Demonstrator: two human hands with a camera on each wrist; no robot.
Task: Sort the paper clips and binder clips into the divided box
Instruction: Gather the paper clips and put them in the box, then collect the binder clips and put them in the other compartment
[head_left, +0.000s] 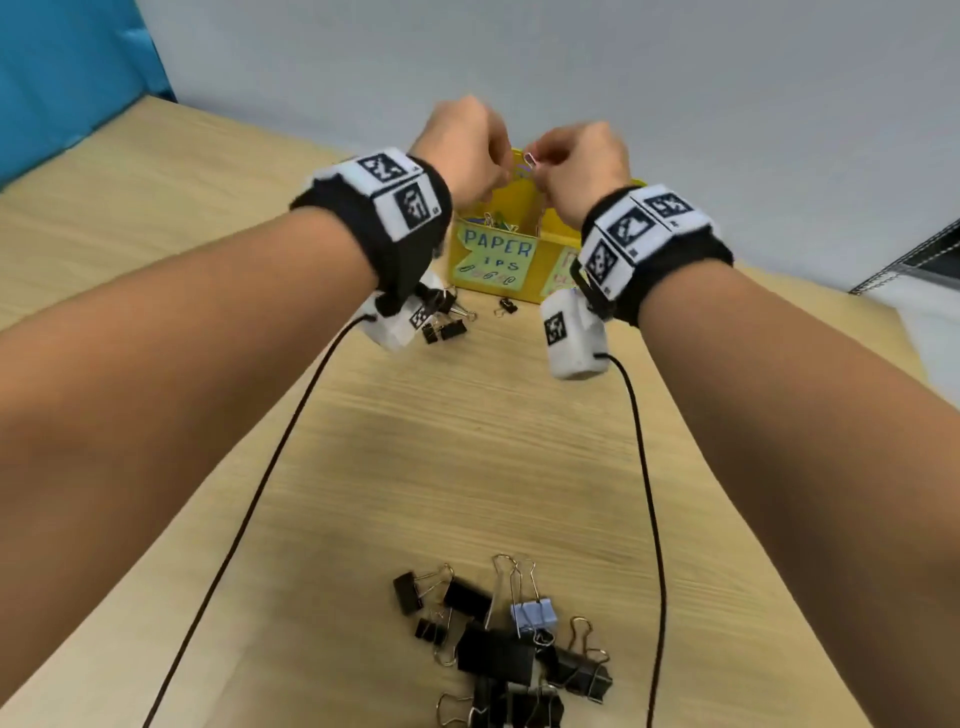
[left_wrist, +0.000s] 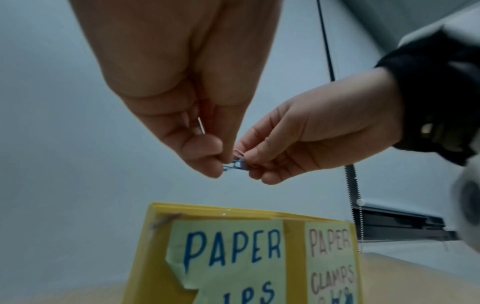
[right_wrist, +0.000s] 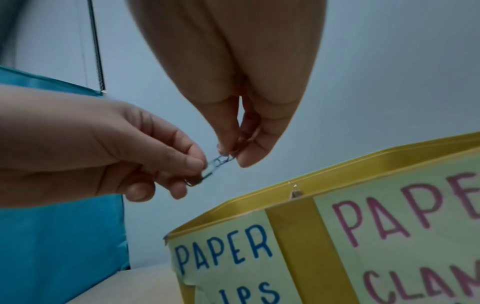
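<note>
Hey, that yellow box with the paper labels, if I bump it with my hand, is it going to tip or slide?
The yellow divided box stands taller than most things on the wooden table and looks thin-walled, so it is probably light and may slide on the smooth top. A bump near its rim seems likelier to tip it. The paper clips inside add little weight.

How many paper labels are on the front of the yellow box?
2: a blue-lettered label on the left half of the front, and a pink-lettered label on the right half. The other sides of the yellow box are hidden.
</note>
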